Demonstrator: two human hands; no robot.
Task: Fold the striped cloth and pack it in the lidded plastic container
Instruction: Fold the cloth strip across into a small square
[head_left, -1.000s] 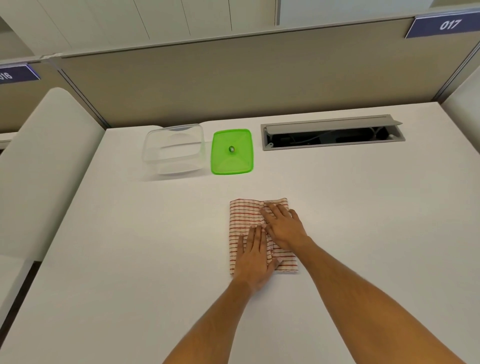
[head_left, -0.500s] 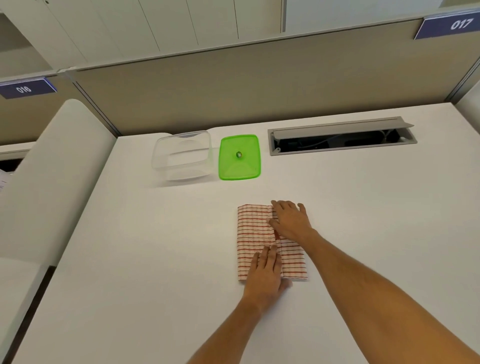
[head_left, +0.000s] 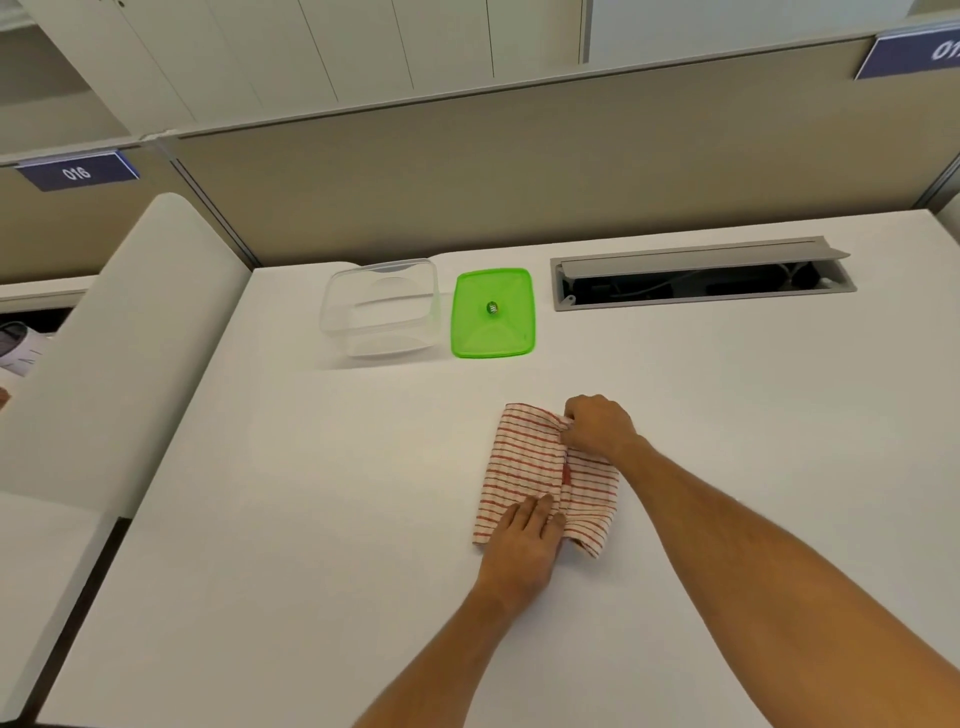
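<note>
The red-and-white striped cloth (head_left: 524, 467) lies folded into a narrow rectangle on the white desk (head_left: 311, 519). My right hand (head_left: 597, 423) pinches the cloth's far right corner with curled fingers, and the right half is lifted slightly off the desk. With straight fingers, my left hand (head_left: 522, 545) presses flat on the cloth's near edge. The clear plastic container (head_left: 382, 306) stands open and empty at the back of the desk. Its green lid (head_left: 493, 312) lies flat just to the right of it.
A grey cable hatch (head_left: 701, 278) stands open in the desk at the back right. A beige partition wall (head_left: 519, 171) runs behind the desk. A white divider panel (head_left: 119, 332) borders the desk on the left.
My right hand went from lying flat on the cloth to pinching its far right corner and raising that side. My left hand slid toward the near edge and stays flat.
</note>
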